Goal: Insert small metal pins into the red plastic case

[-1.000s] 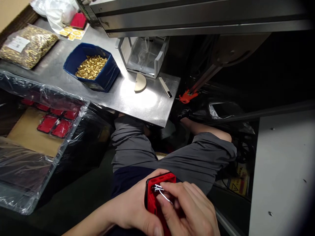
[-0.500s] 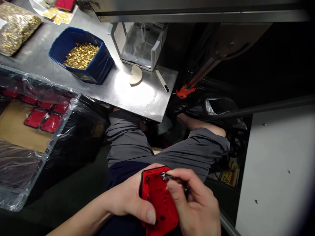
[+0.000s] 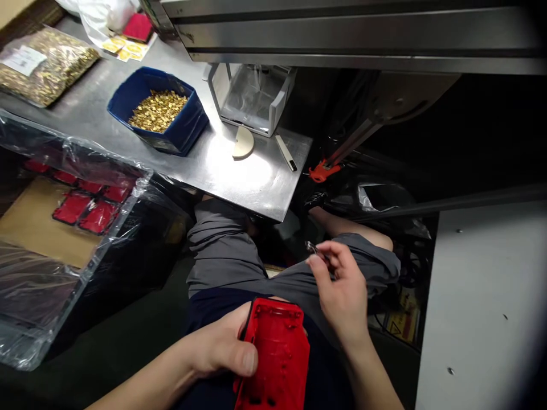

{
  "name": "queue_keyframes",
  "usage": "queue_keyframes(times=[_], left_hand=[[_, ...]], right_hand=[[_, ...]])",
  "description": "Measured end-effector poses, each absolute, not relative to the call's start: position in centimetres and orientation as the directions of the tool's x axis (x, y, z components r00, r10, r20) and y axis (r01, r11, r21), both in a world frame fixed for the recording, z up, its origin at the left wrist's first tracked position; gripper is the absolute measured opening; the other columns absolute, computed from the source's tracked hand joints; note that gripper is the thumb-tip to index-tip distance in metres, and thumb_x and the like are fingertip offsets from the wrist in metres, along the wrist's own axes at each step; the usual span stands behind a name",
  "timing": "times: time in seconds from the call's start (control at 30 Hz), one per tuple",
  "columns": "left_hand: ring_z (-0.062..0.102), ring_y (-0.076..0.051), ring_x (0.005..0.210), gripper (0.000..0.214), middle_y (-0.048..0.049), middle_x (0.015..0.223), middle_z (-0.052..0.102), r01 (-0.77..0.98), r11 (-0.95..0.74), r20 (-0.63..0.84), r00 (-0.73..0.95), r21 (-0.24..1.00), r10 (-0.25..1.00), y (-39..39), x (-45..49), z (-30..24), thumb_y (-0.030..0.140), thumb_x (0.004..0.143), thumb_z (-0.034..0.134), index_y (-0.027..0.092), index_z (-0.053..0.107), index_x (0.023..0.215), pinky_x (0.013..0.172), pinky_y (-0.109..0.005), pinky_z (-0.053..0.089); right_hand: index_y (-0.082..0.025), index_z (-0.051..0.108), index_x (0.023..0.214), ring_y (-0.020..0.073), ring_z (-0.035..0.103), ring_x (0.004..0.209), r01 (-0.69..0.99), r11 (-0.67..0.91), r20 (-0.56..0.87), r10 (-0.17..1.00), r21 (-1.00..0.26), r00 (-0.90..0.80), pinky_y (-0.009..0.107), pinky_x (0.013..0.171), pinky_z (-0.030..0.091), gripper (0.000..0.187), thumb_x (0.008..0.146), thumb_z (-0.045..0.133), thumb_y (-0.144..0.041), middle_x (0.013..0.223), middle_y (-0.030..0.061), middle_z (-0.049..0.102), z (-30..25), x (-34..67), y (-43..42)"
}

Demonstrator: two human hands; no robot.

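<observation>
Your left hand (image 3: 224, 348) grasps the red housing (image 3: 281, 353), off the near edge of the worktop (image 3: 262, 191); your right hand (image 3: 344, 285) pinches a small metal piece (image 3: 310, 247), apart from it. The two are unjoined; several red parts (image 3: 98, 217) already lie toward the far right corner of the crate (image 3: 89, 270).

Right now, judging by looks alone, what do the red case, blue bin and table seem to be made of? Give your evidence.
Red case: probably moulded plastic, satin; its small raised details share its colour.
Blue bin: likely plastic, slightly glossy; thin walls with a soft sheen.
Table: apparently bare metal, perhaps stainless steel, smooth; it is grey, with bright glare.
</observation>
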State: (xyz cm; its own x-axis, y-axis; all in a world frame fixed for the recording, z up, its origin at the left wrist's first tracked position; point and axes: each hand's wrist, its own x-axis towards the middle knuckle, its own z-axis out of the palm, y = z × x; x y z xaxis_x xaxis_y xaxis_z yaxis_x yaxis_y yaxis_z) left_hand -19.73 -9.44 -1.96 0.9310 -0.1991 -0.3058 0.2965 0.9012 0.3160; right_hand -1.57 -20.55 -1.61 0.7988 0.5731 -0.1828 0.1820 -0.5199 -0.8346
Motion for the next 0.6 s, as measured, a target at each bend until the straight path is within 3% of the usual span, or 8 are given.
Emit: queue_keyframes(times=[0.13,0.3,0.43,0.53,0.6], left_hand=[[0.069,-0.041,0.111,0.095,-0.0261,0.132,0.064,0.303,0.924,-0.377,0.904,0.233,-0.201,-9.7,-20.1,-1.9,0.063,0.065,0.085,0.009,0.056,0.137,0.091,-0.048,0.058],[0.074,-0.04,0.1,0.094,-0.0277,0.134,0.061,0.254,0.95,-0.371,0.912,0.182,-0.173,-9.8,-21.1,-2.3,0.072,0.073,0.073,0.009,0.055,0.141,0.082,-0.044,0.061],[0.076,-0.031,0.095,0.092,-0.0237,0.132,0.065,0.23,0.95,-0.386,0.912,0.211,-0.136,-9.5,-21.6,-2.2,0.071,0.078,0.07,0.015,0.047,0.147,0.089,-0.04,0.057],[0.07,-0.031,0.111,0.092,-0.0224,0.134,0.065,0.276,0.925,-0.373,0.913,0.262,-0.167,-9.0,-21.6,-1.7,0.068,0.079,0.072,0.018,0.042,0.15,0.097,-0.04,0.052],[0.066,-0.032,0.119,0.087,-0.0194,0.136,0.064,0.297,0.901,-0.351,0.919,0.317,-0.18,-8.7,-21.4,-1.3,0.067,0.08,0.07,0.021,0.044,0.148,0.101,-0.043,0.049]], right_hand=[[-0.022,0.053,0.109,0.0133,0.057,0.068,0.293,-0.463,-0.105,0.659,-0.836,0.744,0.026,0.067,0.046,0.023,0.097,0.058,-0.041,0.081,-0.0019,0.061,-6.1,0.6,-14.7],[-0.021,0.058,0.1,0.0147,0.056,0.065,0.326,-0.489,-0.157,0.713,-0.809,0.683,0.029,0.066,0.041,0.016,0.092,0.064,-0.033,0.074,-0.0018,0.061,-8.7,2.3,-11.8],[-0.023,0.06,0.106,0.0134,0.057,0.064,0.279,-0.475,-0.181,0.714,-0.834,0.676,0.026,0.063,0.047,0.021,0.093,0.064,-0.04,0.08,-0.0014,0.064,-5.1,1.6,-14.8],[-0.025,0.066,0.108,0.0143,0.063,0.072,0.262,-0.45,-0.209,0.757,-0.854,0.619,0.024,0.064,0.051,0.021,0.093,0.067,-0.038,0.084,-0.0008,0.068,-0.4,0.0,-18.5],[-0.027,0.067,0.112,0.0135,0.064,0.073,0.323,-0.376,-0.179,0.845,-0.868,0.503,0.022,0.064,0.052,0.02,0.093,0.069,-0.032,0.087,-0.001,0.069,2.5,-1.2,-20.6]])
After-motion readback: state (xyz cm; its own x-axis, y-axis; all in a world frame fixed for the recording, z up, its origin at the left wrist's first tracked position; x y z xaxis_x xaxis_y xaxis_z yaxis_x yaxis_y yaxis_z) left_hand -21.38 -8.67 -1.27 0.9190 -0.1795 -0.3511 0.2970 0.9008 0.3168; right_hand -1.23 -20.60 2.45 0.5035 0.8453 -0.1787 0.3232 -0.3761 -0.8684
